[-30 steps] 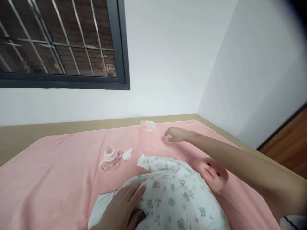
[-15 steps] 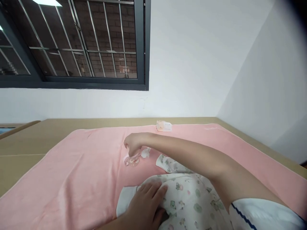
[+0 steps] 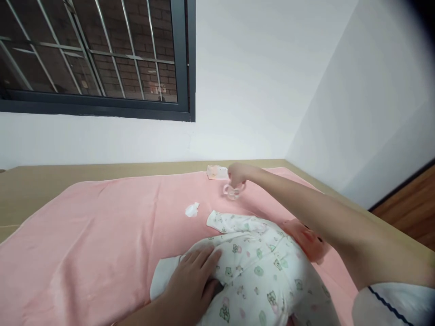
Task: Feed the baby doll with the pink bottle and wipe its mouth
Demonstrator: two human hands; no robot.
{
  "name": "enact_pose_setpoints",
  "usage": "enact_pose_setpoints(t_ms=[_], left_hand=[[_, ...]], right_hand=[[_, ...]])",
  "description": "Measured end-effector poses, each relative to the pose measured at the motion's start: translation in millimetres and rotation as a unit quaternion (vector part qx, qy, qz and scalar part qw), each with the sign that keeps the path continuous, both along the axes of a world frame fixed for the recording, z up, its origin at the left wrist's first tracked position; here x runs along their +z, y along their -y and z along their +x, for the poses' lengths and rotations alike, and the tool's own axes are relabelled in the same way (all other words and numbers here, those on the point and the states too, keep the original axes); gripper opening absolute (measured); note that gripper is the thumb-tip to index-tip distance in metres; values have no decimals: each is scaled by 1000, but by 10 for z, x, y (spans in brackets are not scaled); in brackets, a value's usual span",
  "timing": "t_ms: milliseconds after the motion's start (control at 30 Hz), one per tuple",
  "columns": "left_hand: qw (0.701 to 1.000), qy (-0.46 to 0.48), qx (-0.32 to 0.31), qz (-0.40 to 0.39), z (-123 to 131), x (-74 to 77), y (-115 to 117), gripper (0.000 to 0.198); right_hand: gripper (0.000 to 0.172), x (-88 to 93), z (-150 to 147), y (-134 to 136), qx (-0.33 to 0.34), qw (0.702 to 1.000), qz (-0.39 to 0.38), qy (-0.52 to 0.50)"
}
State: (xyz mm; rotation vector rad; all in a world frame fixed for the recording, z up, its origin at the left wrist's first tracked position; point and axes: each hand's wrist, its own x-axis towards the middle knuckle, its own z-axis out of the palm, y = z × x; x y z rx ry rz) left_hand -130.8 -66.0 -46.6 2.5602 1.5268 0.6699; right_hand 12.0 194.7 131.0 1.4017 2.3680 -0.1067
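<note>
A baby doll in white clothes printed with small bears lies on the pink blanket. Part of its head shows at the right, below my right forearm. My left hand rests on the doll's lower body, fingers laid flat over the cloth and thumb apart. At the far side of the blanket, my right hand has its fingers closed on a clear baby bottle with pinkish handles. The bottle is small and partly blurred. A crumpled white tissue lies to the left of the doll's sleeve.
A pale packet lies at the blanket's far edge, just left of my right hand. Beyond the tan surface stands a white wall with a barred window. Brown wood panelling is at the right.
My right hand has carried the bottle right and farther back, from beside the tissue to near the packet. The view has shifted right, and the doll's head now shows. My left hand stays on the doll.
</note>
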Motion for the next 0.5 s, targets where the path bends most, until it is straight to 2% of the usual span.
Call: enact_pose_setpoints(t_ms=[100,233,367,500], left_hand=[[1000,-14,1,17,-3,-2,-9,62],[999,-17,0,41,-5,8,-17,60],[998,-18,2,64,-8,9,-23,60],[997,-23,3,79,-15,-1,-44,61]], right_hand=[[37,-103,565,-89,-97,995,-11,10],[34,-247,1120,-185,-156,988,-11,4],[36,-345,1425,-275,-199,979,-24,-35],[42,-354,1535,-287,-204,978,-4,-54]])
